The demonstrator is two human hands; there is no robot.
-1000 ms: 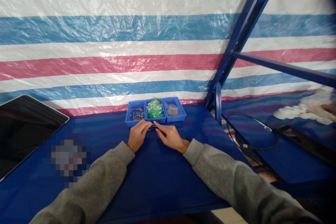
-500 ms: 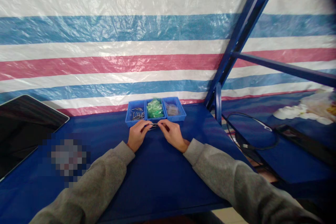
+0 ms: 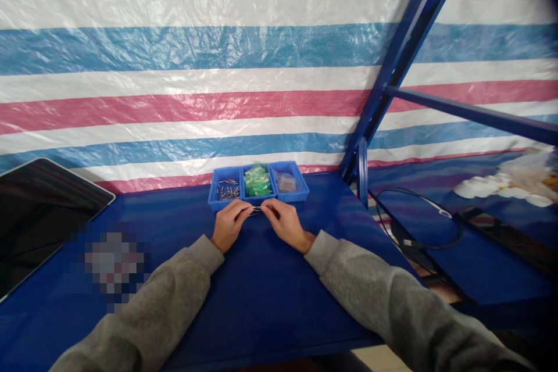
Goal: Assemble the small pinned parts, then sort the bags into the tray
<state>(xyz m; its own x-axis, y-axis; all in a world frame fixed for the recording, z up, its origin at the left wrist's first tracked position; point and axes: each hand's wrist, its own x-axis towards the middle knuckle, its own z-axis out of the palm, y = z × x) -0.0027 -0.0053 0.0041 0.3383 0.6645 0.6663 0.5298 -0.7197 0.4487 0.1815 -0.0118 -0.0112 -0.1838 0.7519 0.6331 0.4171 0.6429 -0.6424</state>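
Note:
My left hand [image 3: 229,225] and my right hand [image 3: 286,224] meet just in front of three blue bins, fingertips pinched. Between them are thin metal pieces [image 3: 256,209], too small to make out well, with both hands closed on them. The left bin [image 3: 215,200] contains several small metal pieces [image 3: 229,190]. Green plastic packets [image 3: 257,180] fill the middle bin [image 3: 273,188]. In the right bin [image 3: 303,186] lie clear, brownish packets [image 3: 286,182].
A dark screen with a pale frame [image 3: 43,215] is on the blue table [image 3: 261,302] at the left, near a pixelated patch. Blue metal bars [image 3: 392,70] rise at the right. Beyond them are a black cable [image 3: 436,247] and white items [image 3: 488,187].
My fingertips have shifted very slightly around the thin metal pieces. The bins have stayed in place.

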